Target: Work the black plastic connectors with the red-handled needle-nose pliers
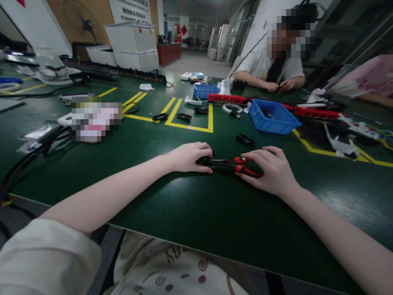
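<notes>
My left hand [192, 157] is closed around a small black part [205, 160], mostly hidden by the fingers, low over the green table. My right hand [273, 168] grips the red handles of a pair of long-nose pliers [225, 163]. The pliers' jaws point left and meet the black part at its right end; whether they pinch it I cannot tell. Just beyond the pliers lies another black part [245, 139] on the table.
Several black parts, one a small piece [184, 116], lie near the yellow tape [190, 127]. Further right stands a blue bin [273, 119]; a smaller blue bin [205, 91] is behind. Long red strips [227, 98] run across the table. A co-worker [273, 73] sits opposite. Cables [39, 147] lie left.
</notes>
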Available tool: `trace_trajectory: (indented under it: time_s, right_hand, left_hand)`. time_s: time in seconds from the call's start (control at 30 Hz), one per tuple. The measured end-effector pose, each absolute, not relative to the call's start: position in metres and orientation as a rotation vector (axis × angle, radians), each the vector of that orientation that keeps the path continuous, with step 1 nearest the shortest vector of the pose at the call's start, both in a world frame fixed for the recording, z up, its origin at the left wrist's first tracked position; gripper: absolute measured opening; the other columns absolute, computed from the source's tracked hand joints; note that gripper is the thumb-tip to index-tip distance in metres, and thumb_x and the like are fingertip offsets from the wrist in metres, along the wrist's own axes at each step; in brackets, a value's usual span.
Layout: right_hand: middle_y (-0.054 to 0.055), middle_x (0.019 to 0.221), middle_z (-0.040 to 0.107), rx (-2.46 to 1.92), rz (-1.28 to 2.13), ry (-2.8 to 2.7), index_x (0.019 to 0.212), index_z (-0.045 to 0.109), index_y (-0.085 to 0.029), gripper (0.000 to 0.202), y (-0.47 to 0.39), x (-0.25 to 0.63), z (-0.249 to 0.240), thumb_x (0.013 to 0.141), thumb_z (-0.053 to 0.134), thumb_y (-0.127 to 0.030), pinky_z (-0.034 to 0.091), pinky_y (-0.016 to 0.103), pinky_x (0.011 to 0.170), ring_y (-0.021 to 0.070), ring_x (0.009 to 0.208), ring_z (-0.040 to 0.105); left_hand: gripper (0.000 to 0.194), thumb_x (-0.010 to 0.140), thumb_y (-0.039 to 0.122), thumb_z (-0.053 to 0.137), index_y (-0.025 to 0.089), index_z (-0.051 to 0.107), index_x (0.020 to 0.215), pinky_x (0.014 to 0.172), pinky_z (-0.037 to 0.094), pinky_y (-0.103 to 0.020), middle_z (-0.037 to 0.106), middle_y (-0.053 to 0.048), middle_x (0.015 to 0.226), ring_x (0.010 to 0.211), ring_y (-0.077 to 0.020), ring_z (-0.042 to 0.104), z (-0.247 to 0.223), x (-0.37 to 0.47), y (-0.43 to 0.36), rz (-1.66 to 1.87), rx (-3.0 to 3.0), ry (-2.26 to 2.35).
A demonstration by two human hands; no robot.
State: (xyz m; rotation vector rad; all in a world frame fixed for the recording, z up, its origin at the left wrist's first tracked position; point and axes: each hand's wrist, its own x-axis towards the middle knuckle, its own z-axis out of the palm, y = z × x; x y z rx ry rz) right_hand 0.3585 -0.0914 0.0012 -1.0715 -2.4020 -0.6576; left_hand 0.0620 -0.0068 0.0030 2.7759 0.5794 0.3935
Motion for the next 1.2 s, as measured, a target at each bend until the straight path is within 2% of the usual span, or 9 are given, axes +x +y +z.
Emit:
trace_trajectory:
  time_s: [0.37,0.63,0.77,0.93,1.03,1.13,1.2]
  right_hand:
    - [0.009,0.098,0.075,-1.028,-0.712,-2.442,0.113,0.059,-0.020,0.037,-0.092,0.361,0.006,0.085,0.072,-0.040,0.046,0.046,0.090,0.0254,0.085,0.071]
    - [0.009,0.104,0.074,-0.994,-0.564,-2.471,0.122,0.058,-0.022,0.043,-0.088,0.374,0.004,0.085,0.071,-0.042,0.047,0.050,0.097,0.0264,0.092,0.071]
    - [0.010,0.105,0.074,-0.984,-0.536,-2.482,0.124,0.058,-0.022,0.045,-0.088,0.373,0.005,0.085,0.070,-0.042,0.047,0.051,0.098,0.0269,0.093,0.071]
    - [0.011,0.107,0.074,-0.959,-0.466,-2.483,0.126,0.061,-0.023,0.048,-0.090,0.375,0.006,0.083,0.073,-0.038,0.047,0.055,0.099,0.0295,0.093,0.071]
    - [0.009,0.108,0.074,-0.991,-0.424,-2.483,0.131,0.058,-0.029,0.050,-0.091,0.377,0.006,0.083,0.072,-0.038,0.049,0.059,0.097,0.0311,0.091,0.071]
    - [0.008,0.109,0.074,-1.030,-0.377,-2.481,0.136,0.053,-0.036,0.055,-0.091,0.379,0.005,0.084,0.071,-0.040,0.049,0.063,0.095,0.0336,0.090,0.071]
    - [0.008,0.109,0.074,-1.034,-0.353,-2.483,0.136,0.052,-0.036,0.056,-0.091,0.380,0.004,0.083,0.072,-0.041,0.048,0.064,0.096,0.0341,0.090,0.071]
  left_hand:
    - [0.043,0.090,0.053,0.068,0.018,0.064,0.115,0.086,0.051,-0.033,0.063,-0.010,0.128,0.110,-0.0246,0.064,0.008,0.059,-0.005,0.360,2.793,0.538]
    - [0.036,0.096,0.040,0.063,0.020,0.065,0.125,0.093,0.051,-0.036,0.062,-0.011,0.132,0.114,-0.0240,0.063,0.006,0.053,-0.001,0.388,2.866,0.399]
    - [0.035,0.097,0.038,0.062,0.021,0.068,0.127,0.093,0.051,-0.036,0.063,-0.010,0.132,0.112,-0.0230,0.064,0.011,0.051,-0.002,0.346,2.875,0.377]
    - [0.032,0.098,0.042,0.059,0.023,0.073,0.120,0.080,0.051,-0.030,0.066,-0.009,0.121,0.099,-0.0194,0.066,0.019,0.047,-0.004,0.318,2.876,0.406]
    - [0.028,0.100,0.037,0.055,0.022,0.075,0.114,0.073,0.048,-0.028,0.068,-0.007,0.106,0.090,-0.0175,0.065,0.022,0.046,-0.004,0.318,2.905,0.398]
    - [0.025,0.101,0.031,0.053,0.020,0.074,0.106,0.073,0.046,-0.028,0.069,-0.005,0.095,0.089,-0.0178,0.065,0.022,0.047,-0.005,0.307,2.930,0.378]
    - [0.023,0.101,0.030,0.053,0.020,0.072,0.108,0.074,0.046,-0.028,0.070,-0.005,0.098,0.089,-0.0175,0.065,0.023,0.049,-0.007,0.302,2.926,0.384]
